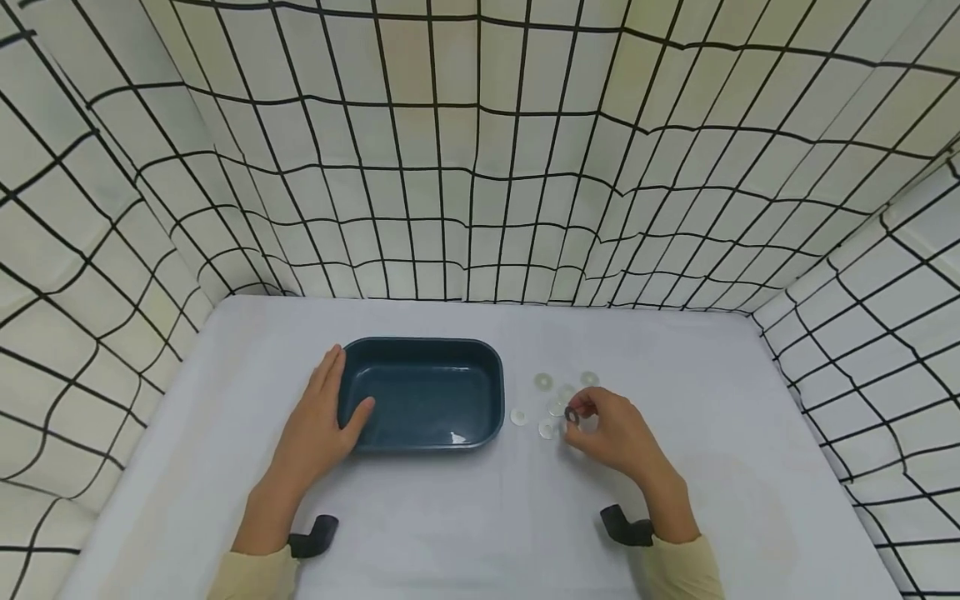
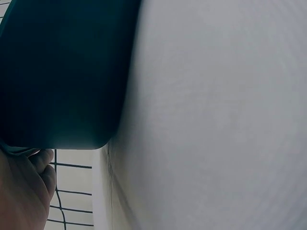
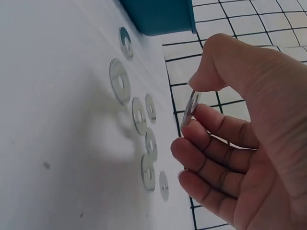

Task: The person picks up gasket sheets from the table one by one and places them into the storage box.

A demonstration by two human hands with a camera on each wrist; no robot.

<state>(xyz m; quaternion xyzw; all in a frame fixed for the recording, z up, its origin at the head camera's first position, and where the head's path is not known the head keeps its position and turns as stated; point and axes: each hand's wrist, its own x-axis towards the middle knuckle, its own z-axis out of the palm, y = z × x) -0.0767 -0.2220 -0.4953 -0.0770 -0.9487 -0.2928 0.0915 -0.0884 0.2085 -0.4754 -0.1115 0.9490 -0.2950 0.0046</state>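
My right hand [image 1: 615,433] pinches a metal washer [image 3: 191,109] between thumb and fingertips, lifted off the table. Several flat, shiny washers [image 3: 119,69] lie beneath and beside that hand; in the head view a washer [image 1: 543,382] lies behind and another washer [image 1: 518,416] close to the tray. The dark teal rectangular tray [image 1: 420,446] stands left of the washers, and its visible inside is bare. At its left end my left hand [image 1: 315,425] holds the wall, thumb over the rim and fingers along the outside. The left wrist view hides most of those fingers behind the tray.
A white cloth covers the table [image 1: 465,525]. White walls with a black grid netting [image 1: 472,175] rise behind the table and on both sides. A dark wrist strap mount [image 1: 626,527] sits at the right wrist, another mount [image 1: 315,537] at the left.
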